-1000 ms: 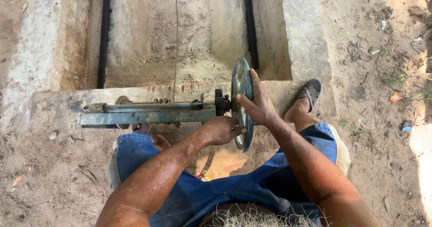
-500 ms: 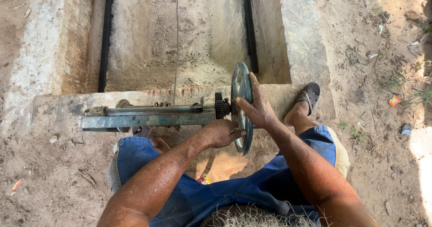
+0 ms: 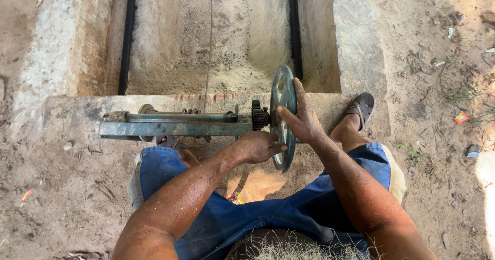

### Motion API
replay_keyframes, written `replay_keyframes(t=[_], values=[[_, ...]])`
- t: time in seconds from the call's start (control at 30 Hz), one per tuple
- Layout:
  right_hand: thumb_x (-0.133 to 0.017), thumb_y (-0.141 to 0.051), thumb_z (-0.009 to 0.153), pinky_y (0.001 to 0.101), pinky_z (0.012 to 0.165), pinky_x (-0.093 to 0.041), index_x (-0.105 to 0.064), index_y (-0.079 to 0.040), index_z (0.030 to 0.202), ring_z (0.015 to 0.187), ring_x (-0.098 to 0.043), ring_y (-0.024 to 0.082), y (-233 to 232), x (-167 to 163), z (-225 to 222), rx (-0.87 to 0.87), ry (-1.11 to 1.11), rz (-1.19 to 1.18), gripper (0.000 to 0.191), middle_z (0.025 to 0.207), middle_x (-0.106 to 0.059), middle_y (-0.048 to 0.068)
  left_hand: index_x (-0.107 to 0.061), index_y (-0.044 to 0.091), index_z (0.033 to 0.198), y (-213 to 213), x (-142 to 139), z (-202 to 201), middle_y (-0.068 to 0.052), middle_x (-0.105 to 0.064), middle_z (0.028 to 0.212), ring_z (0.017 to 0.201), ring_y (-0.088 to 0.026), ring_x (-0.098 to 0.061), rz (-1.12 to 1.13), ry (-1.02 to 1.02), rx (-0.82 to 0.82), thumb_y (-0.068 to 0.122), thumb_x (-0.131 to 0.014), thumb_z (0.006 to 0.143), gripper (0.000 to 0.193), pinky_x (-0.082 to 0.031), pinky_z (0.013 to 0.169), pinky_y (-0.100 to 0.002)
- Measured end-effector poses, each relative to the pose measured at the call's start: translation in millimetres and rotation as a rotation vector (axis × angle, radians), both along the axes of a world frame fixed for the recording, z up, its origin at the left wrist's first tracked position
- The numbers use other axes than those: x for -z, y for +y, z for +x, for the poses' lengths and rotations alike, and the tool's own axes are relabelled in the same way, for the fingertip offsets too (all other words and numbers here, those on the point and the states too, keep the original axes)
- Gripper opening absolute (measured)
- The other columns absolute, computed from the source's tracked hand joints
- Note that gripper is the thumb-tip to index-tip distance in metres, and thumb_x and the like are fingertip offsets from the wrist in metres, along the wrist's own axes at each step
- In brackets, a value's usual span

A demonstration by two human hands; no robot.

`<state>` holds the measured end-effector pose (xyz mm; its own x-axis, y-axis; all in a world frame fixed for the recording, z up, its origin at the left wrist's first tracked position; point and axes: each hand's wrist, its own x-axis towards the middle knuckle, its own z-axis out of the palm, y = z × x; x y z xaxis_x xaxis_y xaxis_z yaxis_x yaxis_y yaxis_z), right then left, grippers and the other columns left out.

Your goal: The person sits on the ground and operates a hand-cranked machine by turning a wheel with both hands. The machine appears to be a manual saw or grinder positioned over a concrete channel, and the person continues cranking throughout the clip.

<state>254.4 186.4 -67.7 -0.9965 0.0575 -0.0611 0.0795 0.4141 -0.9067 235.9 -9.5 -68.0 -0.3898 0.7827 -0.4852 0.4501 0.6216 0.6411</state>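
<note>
Round grey-green spoked metal handwheel (image 3: 283, 116) stands edge-on at the right end of the horizontal rusty shaft frame (image 3: 175, 124); left hand (image 3: 256, 146) clenched on its lower rim, right hand (image 3: 303, 121) wrapped over its upper right rim.

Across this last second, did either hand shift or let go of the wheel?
No clear change. The left hand still grips the lower rim of the metal handwheel, and the right hand still lies over its upper part. The geared shaft assembly has not moved.
</note>
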Motion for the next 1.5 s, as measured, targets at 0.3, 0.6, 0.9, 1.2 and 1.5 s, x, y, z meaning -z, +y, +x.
replay_keyframes(t=[0.3, 0.6, 0.9, 1.2, 1.5], values=[[-0.061, -0.031, 0.1, 0.0495, 0.11, -0.047, 0.002, -0.007, 0.166, 0.133, -0.057, 0.038, 1.3, 1.2, 0.6, -0.008, -0.031, -0.021, 0.095, 0.156, -0.039, 0.033, -0.065, 0.007, 0.128, 0.0, 2.4, -0.3, -0.018, -0.074, 0.11, 0.106, -0.032, -0.072, -0.005, 0.036, 0.001, 0.064, -0.036, 0.102, 0.069, -0.055, 0.095, -0.051], [-0.059, -0.038, 0.102, 0.0516, 0.114, -0.043, 0.0, -0.001, 0.165, 0.139, -0.05, 0.041, 1.4, 4.4, -1.2, -0.019, 0.013, 0.023, 0.094, 0.157, -0.033, 0.038, -0.066, 0.004, 0.126, 0.6, 3.5, 0.6, -0.017, -0.074, 0.109, 0.105, -0.03, -0.072, -0.003, 0.034, 0.002, 0.062, -0.036, 0.103, 0.069, -0.057, 0.094, -0.05], [-0.06, -0.039, 0.102, 0.0526, 0.114, -0.042, 0.0, -0.002, 0.165, 0.141, -0.048, 0.043, 1.5, 2.5, -0.9, -0.014, 0.016, 0.024, 0.094, 0.159, -0.03, 0.038, -0.066, 0.005, 0.125, 0.2, -0.2, 0.1, -0.016, -0.076, 0.106, 0.105, -0.029, -0.073, -0.006, 0.017, -0.003, 0.063, -0.036, 0.103, 0.069, -0.056, 0.095, -0.05], [-0.063, -0.035, 0.098, 0.0489, 0.105, -0.051, -0.001, -0.004, 0.166, 0.126, -0.062, 0.039, 4.6, 0.8, 2.6, 0.036, -0.097, 0.04, 0.096, 0.152, -0.043, 0.035, -0.065, 0.013, 0.129, 2.7, 2.0, 1.3, -0.012, -0.078, 0.103, 0.1, -0.026, -0.075, -0.007, -0.014, 0.026, 0.06, -0.033, 0.101, 0.063, -0.057, 0.095, -0.048], [-0.063, -0.029, 0.1, 0.0468, 0.097, -0.056, -0.003, -0.008, 0.168, 0.12, -0.065, 0.034, 5.0, -3.5, -0.4, 0.028, -0.063, 0.034, 0.093, 0.14, -0.058, 0.031, -0.068, 0.011, 0.129, 6.3, 9.0, 1.3, -0.013, -0.079, 0.108, 0.097, -0.025, -0.076, -0.037, -0.012, 0.011, 0.063, -0.035, 0.107, 0.065, -0.06, 0.09, -0.047]])
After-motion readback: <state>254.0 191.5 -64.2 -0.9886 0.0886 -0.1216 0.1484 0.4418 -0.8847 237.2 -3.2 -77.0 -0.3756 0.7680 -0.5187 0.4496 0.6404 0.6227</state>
